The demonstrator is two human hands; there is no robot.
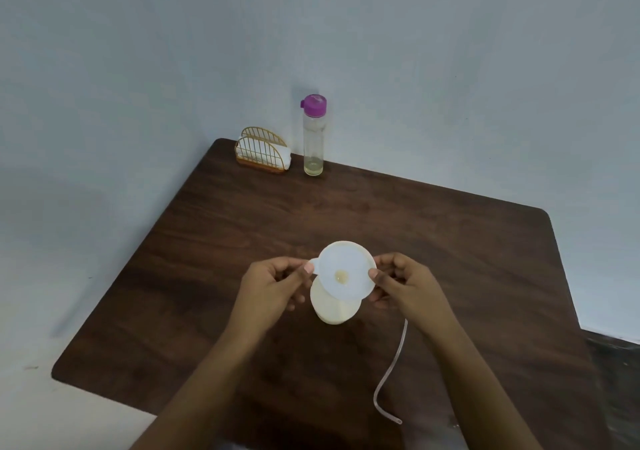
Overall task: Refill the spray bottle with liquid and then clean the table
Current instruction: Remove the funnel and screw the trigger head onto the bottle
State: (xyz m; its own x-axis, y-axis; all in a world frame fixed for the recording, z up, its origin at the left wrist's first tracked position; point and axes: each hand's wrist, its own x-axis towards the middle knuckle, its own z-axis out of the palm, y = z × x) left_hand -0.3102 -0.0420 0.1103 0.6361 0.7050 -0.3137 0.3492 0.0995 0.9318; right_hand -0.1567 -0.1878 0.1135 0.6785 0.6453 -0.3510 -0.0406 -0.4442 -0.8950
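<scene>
A white round funnel [346, 269] with a little yellowish liquid at its centre sits over the mouth of a cream spray bottle body [332, 311] standing mid-table. My left hand [273, 285] pinches the funnel's small tab on its left side. My right hand [405, 285] pinches the funnel's right rim. The bottle's neck is hidden under the funnel. A clear dip tube [391, 370] lies curved on the table to the right, under my right forearm; the spray head it belongs to is not visible.
At the back of the dark wooden table [207, 242] stand a tall clear bottle [313, 138] with a purple cap and a little yellowish liquid at its bottom, and a gold wire napkin holder [261, 152] with white napkins. The wall runs right behind them.
</scene>
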